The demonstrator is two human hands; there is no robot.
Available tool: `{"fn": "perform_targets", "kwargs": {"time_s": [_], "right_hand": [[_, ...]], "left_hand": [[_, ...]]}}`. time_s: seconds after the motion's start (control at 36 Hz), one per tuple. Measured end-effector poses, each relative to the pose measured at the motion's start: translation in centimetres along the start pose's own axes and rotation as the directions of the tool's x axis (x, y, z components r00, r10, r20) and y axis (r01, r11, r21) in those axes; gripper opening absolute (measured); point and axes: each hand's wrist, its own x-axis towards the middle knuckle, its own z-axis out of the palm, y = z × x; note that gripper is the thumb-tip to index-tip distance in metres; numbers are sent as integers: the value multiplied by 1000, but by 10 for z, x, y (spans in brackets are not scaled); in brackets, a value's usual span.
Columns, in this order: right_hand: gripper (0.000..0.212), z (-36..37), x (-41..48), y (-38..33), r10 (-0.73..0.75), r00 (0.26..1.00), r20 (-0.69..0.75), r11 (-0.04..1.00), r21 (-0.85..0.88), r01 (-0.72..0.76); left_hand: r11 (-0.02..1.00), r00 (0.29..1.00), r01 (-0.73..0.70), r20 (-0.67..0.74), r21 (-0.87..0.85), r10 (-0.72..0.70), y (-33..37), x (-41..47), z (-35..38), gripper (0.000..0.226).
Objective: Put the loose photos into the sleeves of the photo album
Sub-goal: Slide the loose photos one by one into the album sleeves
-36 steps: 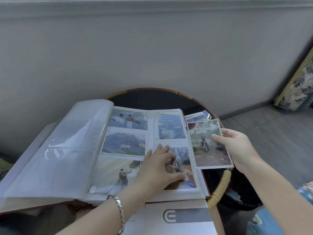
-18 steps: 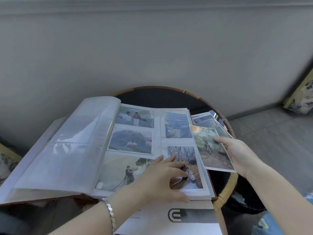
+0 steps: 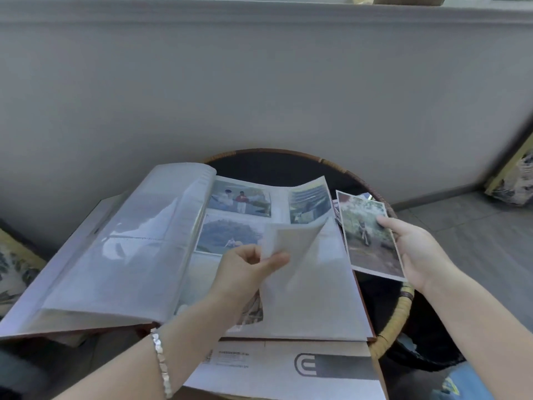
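While left hand (image 3: pixel 253 267) pinches lifted page (image 3: pixel 291 243) corner, right hand (image 3: pixel 415 249) grips loose photo (image 3: pixel 369 235) just beside photo album (image 3: pixel 129 241) right edge; turn page gently, flatten fully, keep photo clear.

Round rattan-rimmed table (image 3: pixel 398 321) — open photo album (image 3: pixel 115 255), loose photos (image 3: pixel 336 209), white box (image 3: pixel 288 370) on it.

On the round table (image 3: pixel 403 310), an open album (image 3: pixel 121 255). At its 3 o'clock, a loose photo (image 3: pixel 366 243) in the right hand (image 3: pixel 418 252), over a pile of photos (image 3: pixel 337 210). At 6 o'clock, beneath its edge, a box (image 3: pixel 288 368).
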Motion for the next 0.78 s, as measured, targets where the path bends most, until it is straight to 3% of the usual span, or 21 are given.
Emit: {"fn": "perform_targets", "kwargs": {"time_s": [0.06, 0.11, 0.22, 0.28, 0.36, 0.47, 0.58, 0.67, 0.78], "right_hand": [[22, 7, 0, -1, -16, 999, 52, 999, 34, 14], [28, 15, -1, -3, -36, 991, 132, 997, 74, 26], [33, 42, -5, -2, -82, 955, 287, 995, -31, 95], [24, 63, -9, 3, -103, 905, 413, 974, -143, 176], [46, 98, -14, 12, -63, 839, 541, 920, -294, 259], [52, 128, -20, 26, 5, 770, 639, 797, -468, 383], [46, 129, -26, 35, 60, 742, 668, 771, -503, 390], [42, 120, -21, 42, 70, 768, 637, 753, -538, 378], [25, 97, -1, 35, -82, 899, 431, 786, -526, 324]], "left_hand": [[999, 997, 19, -67, -45, -22, 6, -2, -8, 33], [1000, 986, -2, -168, -3, 2, 12, -3, -20, 26], [998, 960, -32, -275, 55, 46, 27, -13, -47, 27], [995, 969, -8, -246, 103, 33, 34, -20, -62, 30], [973, 990, 103, -117, 208, -80, 43, -31, -78, 23], [937, 973, 222, -6, 270, -229, 56, -31, -93, 33], [929, 969, 215, 51, 302, -241, 60, -5, -93, 45], [872, 988, 129, 18, 473, -155, 52, 18, -77, 36], [586, 995, -99, 84, 805, 52, 43, 44, -54, 38]]}}
